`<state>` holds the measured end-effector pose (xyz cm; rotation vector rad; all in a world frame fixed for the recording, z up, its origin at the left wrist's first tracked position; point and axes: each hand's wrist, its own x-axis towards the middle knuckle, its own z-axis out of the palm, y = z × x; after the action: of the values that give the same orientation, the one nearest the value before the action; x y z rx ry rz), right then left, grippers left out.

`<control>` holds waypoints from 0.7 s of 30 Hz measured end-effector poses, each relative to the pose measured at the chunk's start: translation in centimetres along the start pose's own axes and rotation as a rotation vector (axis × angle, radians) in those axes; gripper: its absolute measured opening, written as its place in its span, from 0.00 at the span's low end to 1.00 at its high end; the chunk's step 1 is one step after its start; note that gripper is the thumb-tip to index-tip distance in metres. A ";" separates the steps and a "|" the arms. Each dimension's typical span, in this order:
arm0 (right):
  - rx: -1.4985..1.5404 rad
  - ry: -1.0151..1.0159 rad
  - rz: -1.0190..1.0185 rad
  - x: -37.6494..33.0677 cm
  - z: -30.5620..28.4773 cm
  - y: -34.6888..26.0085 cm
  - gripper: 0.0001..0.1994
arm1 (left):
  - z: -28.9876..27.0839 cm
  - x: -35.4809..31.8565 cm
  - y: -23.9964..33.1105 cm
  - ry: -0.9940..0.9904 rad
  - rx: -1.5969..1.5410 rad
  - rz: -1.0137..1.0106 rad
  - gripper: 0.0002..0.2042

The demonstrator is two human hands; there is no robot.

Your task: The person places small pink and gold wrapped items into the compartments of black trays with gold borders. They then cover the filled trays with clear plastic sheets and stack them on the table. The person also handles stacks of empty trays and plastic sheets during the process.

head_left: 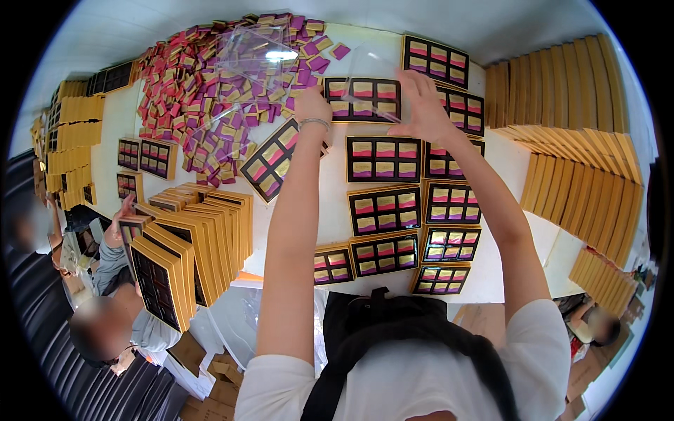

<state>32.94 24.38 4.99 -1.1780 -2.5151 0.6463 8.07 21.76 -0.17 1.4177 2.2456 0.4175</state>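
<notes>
Looking like you're mid-lidding: both your left hand [313, 105] and right hand [424, 107] pinch a clear lid [365, 74] over the filled tray [363, 99] at 12 o'clock, so next I'd square it up and press down.

Your white table [319, 210] carries a wide heap of small red, purple and gold packets [210, 91] at its far left. To the right of the heap you have open black trays [385, 210] with gold edges, each filled with pink, purple and gold squares, laid flat in rows. Stacks of gold boxes [203, 238] lean at your near left, and more gold boxes [576, 126] fan along the right.
</notes>
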 end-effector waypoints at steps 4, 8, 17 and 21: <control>-0.182 -0.087 -0.050 1.2 1.2 -0.8 0.56 | -0.3 0.8 -1.0 -0.040 -0.230 -0.046 0.12; -0.241 -0.108 -0.096 2.7 2.8 -1.0 0.57 | 1.5 2.8 -4.0 -0.051 -0.440 -0.146 0.12; -0.275 -0.225 -0.025 2.9 3.1 0.0 0.56 | 0.4 2.4 -0.7 -0.160 -0.509 -0.251 0.14; -0.334 -0.174 -0.050 3.0 4.4 -0.5 0.53 | 0.1 1.4 -0.7 -0.041 -0.228 -0.055 0.13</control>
<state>28.83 25.25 1.72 -1.2036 -2.8731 0.3360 7.13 22.72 -0.89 1.2340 2.1224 0.5995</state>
